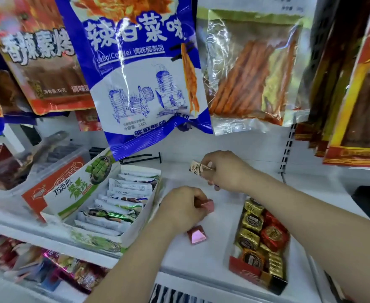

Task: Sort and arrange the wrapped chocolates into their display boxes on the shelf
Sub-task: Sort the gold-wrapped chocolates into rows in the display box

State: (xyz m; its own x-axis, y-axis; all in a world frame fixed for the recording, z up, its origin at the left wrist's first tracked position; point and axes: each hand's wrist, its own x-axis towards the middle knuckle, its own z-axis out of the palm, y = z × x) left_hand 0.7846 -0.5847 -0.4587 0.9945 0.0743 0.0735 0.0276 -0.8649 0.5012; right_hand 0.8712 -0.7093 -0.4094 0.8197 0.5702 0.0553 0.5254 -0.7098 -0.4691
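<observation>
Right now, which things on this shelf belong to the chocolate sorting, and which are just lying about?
Job: pink foil pyramid chocolate in the left hand's grip; second pink foil pyramid on the white shelf; cream-wrapped chocolate pinched by the right hand; red display box of gold and red foil chocolates.
Lying about: blue-and-white hanging snack bag; clear bag of orange sticks; clear plastic tub.

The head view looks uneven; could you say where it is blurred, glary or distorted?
Head view: glare streaks the clear bag of orange sticks and the blue snack bag; blur smears the left edge around the clear tub; the wide lens splays the hanging packs; the centre is sharper, where the left hand grips a pink chocolate and the right hand pinches a cream-wrapped chocolate.
</observation>
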